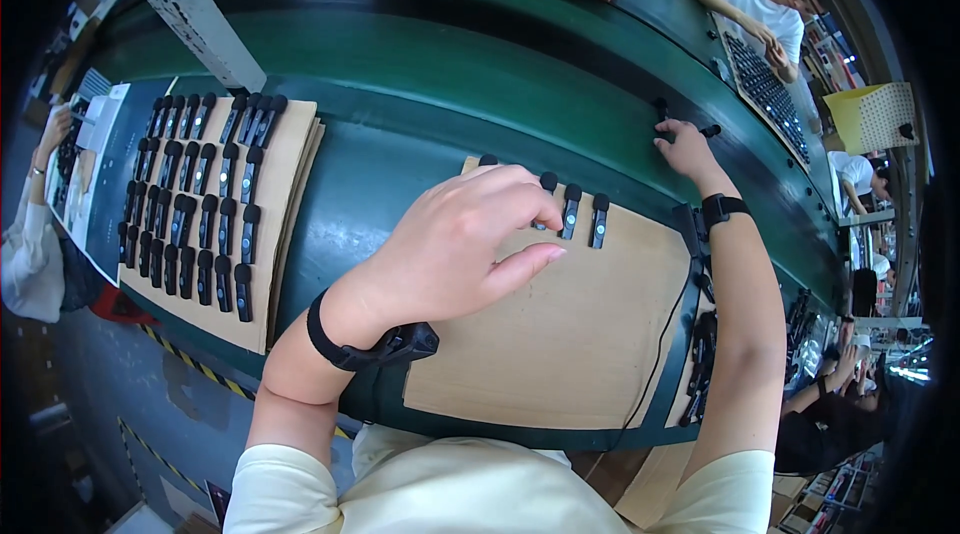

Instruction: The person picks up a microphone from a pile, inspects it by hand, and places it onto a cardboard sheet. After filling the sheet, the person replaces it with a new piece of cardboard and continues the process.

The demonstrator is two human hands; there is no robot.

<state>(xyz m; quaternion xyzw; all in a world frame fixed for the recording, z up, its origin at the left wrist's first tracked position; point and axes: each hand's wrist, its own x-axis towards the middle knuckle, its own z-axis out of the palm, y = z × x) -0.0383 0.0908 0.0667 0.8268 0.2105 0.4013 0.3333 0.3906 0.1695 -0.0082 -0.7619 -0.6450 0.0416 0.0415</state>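
We lower our left hand [455, 244], fingers pinching a small black clip [548, 184], squarely beside its row on the cardboard sheet [560, 354]; our right hand [688, 146] grips another on the bench [420, 84].

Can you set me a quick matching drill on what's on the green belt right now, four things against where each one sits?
Things:
1. left hand
2. right hand
3. filled board
4. nearly bare board

Places:
A. far on the green belt, at loose black clips
B. left of the person, rows of black clips across it
C. over the short clip row at a board's far edge
D. directly before the person, under the left hand

Pairs: 1-C, 2-A, 3-B, 4-D
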